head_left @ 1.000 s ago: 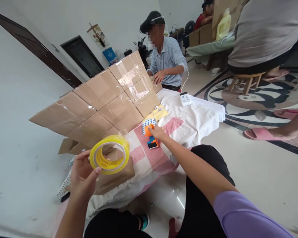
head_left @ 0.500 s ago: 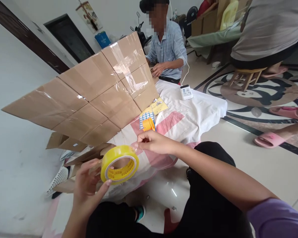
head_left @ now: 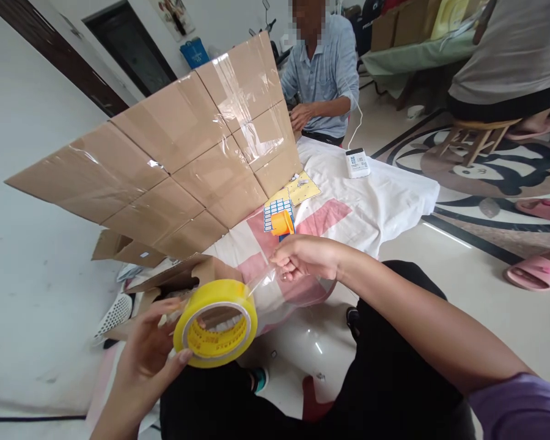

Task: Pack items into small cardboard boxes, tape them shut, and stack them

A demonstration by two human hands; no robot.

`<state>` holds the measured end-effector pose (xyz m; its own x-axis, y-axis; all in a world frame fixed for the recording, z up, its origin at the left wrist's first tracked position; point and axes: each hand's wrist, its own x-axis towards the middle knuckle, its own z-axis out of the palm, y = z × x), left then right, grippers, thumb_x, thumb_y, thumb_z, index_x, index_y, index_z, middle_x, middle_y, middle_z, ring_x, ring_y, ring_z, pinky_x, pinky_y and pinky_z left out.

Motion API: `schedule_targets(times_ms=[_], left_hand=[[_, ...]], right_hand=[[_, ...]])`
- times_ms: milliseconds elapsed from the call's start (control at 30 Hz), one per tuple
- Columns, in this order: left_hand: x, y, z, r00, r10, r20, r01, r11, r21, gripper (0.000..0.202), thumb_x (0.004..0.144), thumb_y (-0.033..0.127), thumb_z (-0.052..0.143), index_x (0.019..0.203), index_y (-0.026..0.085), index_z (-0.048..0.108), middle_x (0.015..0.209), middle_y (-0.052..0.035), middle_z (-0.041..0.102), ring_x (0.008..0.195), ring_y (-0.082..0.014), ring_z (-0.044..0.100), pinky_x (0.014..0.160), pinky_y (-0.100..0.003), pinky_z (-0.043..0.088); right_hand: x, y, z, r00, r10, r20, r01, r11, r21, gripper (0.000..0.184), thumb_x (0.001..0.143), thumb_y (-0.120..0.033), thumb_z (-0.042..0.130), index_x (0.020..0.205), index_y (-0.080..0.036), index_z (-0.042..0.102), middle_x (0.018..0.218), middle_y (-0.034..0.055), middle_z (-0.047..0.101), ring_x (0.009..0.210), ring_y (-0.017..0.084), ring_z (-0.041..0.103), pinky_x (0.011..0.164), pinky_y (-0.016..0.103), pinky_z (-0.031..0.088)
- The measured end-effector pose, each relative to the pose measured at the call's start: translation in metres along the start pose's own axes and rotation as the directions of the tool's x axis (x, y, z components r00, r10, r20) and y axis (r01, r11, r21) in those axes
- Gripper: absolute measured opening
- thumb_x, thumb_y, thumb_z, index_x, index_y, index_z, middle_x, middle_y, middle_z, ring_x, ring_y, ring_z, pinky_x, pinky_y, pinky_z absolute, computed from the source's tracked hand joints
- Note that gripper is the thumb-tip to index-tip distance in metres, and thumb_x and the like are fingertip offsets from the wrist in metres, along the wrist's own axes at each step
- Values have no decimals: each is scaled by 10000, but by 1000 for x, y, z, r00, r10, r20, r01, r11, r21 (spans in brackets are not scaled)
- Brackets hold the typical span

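My left hand grips a roll of yellow packing tape, thumb on its front rim and fingers behind it. My right hand is closed in a pinch on the loose end of the tape. A short clear strip stretches between the roll and those fingers. Beyond both hands rises a stack of taped cardboard boxes on the cloth-covered table. Just past my right hand lie an orange plastic cup-shaped piece and a sheet of blue-framed labels.
An open cardboard box stands behind the tape roll. A white device with a cable sits on the white and pink cloth. Across the table a person in a blue shirt works; another sits on a wooden stool at right.
My right hand has drawn the tape end away to the right, lengthening the clear strip. The roll has come slightly lower and nearer. The view has shifted a little.
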<state>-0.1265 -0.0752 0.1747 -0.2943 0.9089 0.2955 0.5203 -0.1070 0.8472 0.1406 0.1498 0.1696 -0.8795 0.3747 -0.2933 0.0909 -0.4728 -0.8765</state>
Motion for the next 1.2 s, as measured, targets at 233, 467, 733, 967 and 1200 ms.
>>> schedule_targets(times_ms=[233, 467, 733, 967, 1200], left_hand=[[-7, -1, -8, 992, 115, -60, -113, 993, 43, 607, 622, 147, 871, 1159, 311, 644, 1269, -67, 596, 1202, -284, 607, 823, -298, 625], [-15, -5, -28, 995, 70, -75, -69, 998, 11, 535, 679, 169, 842, 1170, 285, 664, 1253, -74, 608, 1236, -246, 582, 891, -231, 585], [-15, 7, -11, 999, -20, 28, 22, 997, -74, 550, 683, 213, 854, 1198, 300, 681, 1163, -89, 682, 991, -259, 698, 694, -278, 630], [-12, -27, 83, 989, -125, -81, 79, 900, -428, 658, 627, 577, 884, 1162, 264, 663, 1126, -81, 674, 954, -245, 690, 780, -324, 601], [7, -61, 180, 870, -436, -230, 156, 686, -711, 467, 843, 640, 675, 1099, 251, 632, 1070, -75, 696, 925, -216, 686, 786, -323, 556]], right_hand=[[4, 2, 0, 991, 128, 26, -131, 982, 133, 250, 793, -183, 560, 550, -159, 503, 491, -19, 496, 440, 90, 480, 486, 209, 420], [-14, 36, 20, 989, 148, -4, -147, 988, 56, 171, 713, -182, 569, 572, -168, 473, 513, -49, 457, 432, 76, 472, 473, 203, 369], [-34, 73, 31, 993, -77, -93, 105, 928, 358, 198, 770, -327, 684, 735, -175, 561, 904, 65, 685, 934, 246, 713, 784, 354, 549], [-29, 44, 36, 862, -416, -288, 505, 755, 420, 269, 863, -409, 680, 749, -214, 534, 1018, 56, 713, 1012, 243, 703, 981, 421, 502], [-16, 18, 41, 735, -617, -280, 678, 671, 301, 338, 897, -413, 643, 688, -221, 459, 655, -25, 592, 607, 140, 590, 737, 331, 514]])
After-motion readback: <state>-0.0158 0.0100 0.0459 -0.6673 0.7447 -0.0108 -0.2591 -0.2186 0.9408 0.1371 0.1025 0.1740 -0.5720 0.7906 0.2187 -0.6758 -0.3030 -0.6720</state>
